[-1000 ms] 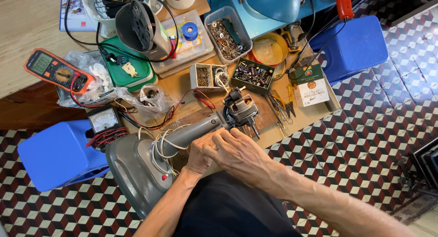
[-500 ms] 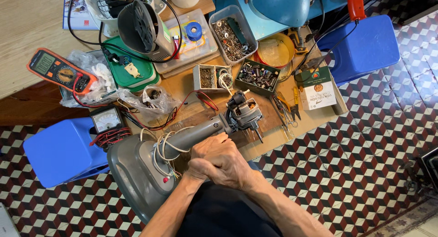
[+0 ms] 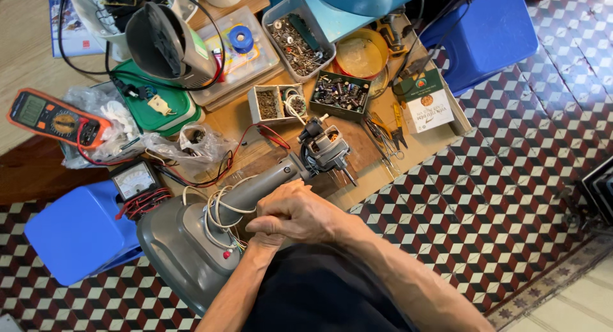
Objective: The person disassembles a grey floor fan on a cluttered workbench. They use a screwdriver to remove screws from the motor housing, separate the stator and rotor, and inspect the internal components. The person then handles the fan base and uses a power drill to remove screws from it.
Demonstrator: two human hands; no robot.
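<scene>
Resting curled, R hand (image 3: pixel 300 211) fingers cover L hand (image 3: pixel 271 233) (grip unclear) beside grey fan stand (image 3: pixel 255 188).

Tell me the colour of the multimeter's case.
Orange, with a dark face; the multimeter shows in the head view, far left.

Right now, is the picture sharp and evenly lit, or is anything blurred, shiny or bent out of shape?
Head view: soft, even daylight with faint shadows; the hands and motor are sharp; slight glare on the yellow lid and plastic bags; the floor tiles curve a little toward the edges from the wide lens.
</scene>
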